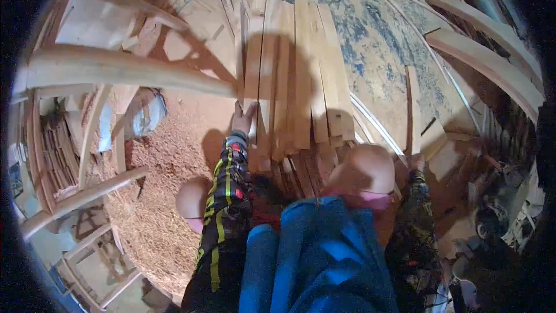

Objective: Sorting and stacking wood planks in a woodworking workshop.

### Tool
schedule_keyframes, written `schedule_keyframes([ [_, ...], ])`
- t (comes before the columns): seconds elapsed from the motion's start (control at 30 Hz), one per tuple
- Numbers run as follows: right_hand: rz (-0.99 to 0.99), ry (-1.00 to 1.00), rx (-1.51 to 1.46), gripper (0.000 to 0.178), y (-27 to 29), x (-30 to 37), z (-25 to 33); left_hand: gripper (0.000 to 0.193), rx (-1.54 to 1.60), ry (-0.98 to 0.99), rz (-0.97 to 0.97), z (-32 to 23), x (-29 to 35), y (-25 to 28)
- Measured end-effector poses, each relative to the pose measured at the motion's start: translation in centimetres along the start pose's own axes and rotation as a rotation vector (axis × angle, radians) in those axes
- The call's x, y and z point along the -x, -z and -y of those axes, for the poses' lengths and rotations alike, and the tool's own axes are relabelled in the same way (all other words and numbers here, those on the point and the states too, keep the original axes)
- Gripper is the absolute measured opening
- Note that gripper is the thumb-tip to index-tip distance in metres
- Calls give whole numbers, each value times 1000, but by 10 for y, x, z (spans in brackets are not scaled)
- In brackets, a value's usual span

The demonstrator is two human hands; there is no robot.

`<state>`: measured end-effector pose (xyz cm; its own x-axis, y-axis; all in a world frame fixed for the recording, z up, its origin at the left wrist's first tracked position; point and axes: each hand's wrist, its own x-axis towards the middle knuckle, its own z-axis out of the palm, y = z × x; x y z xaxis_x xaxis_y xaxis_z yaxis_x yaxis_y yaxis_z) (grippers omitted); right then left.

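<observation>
A stack of pale wooden planks (302, 75) lies lengthwise in front of me, its boards side by side with uneven near ends. My left hand (244, 120) is at the stack's left edge, its fingers apart and stretched forward against the outer boards. Off to the right, my right hand (417, 163) is closed around the near end of a narrow wooden strip (413, 107), which points away from me. Part of that hand is in shadow. Shorter, darker wood pieces (298, 174) show beneath the stack's near end, between my knees.
Sawdust and shavings (156, 197) cover the floor at left. A curved wooden beam (133, 72) reaches toward the stack there, near a wooden frame (87, 197). Curved timbers (486, 61) lie at far right. Long thin strips (399, 14) cross the stained floor beyond.
</observation>
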<state>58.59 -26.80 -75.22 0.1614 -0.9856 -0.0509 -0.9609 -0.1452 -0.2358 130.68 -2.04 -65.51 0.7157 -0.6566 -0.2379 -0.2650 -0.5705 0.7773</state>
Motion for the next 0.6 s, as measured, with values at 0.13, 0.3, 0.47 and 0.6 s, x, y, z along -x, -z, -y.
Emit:
schedule_keyframes([
  [0.13, 200, -390, -635, 35, 44, 18, 89, 84, 143, 87, 186, -58, 33, 16],
  [0.3, 184, -99, -700, 41, 87, -33, 262, 86, 273, 322, 86, 42, 8, 4],
  [0.47, 358, -29, -673, 47, 58, -80, 350, 90, 172, 244, 98, -74, 33, 13],
  [0.6, 653, 285, -605, 88, 24, -91, 377, 92, 124, 205, 214, -90, 32, 5],
])
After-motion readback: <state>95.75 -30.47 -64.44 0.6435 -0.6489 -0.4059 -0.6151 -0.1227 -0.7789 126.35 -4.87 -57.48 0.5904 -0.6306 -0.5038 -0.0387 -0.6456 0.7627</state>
